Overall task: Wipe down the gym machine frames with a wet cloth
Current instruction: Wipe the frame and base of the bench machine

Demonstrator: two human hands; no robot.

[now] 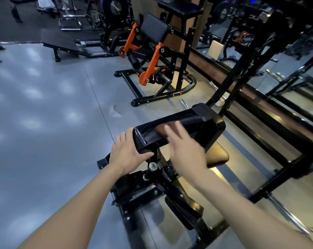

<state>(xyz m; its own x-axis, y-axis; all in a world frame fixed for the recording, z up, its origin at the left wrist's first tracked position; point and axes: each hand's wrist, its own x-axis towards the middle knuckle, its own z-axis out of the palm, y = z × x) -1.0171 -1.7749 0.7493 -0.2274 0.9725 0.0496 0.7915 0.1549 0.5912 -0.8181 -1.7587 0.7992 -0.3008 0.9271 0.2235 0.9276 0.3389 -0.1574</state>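
A brown cloth (162, 129), blurred, lies flat on top of the black arm pad (184, 126) of the nearer gym machine, directly under and just beyond the fingertips of the right hand (185, 150). That hand is blurred too; its fingers are straight and slightly spread, laid over the cloth and pad rather than curled round anything. The pad's surface shows glossy streaks beside the cloth, toward the left hand's side.

The left hand (127, 152) grips the pad's near left corner: its fingers rest together along the outer edge, and the thumb hooks under the lower edge, just below the right hand's fingertips.

Below the thumb, a chrome adjustment knob (153, 166) sticks out of the black machine frame (143, 198), which runs down toward the camera between both forearms. A black seat (216, 156) sits just beside the right wrist, on its outer side.

Well beyond the fingertips stands an orange-and-black machine (152, 65) on the grey floor (44, 114). To the far right of the right hand, a wall mirror (287, 72) reflects black racks, and a chrome bar (287, 212) lies low near the right forearm.
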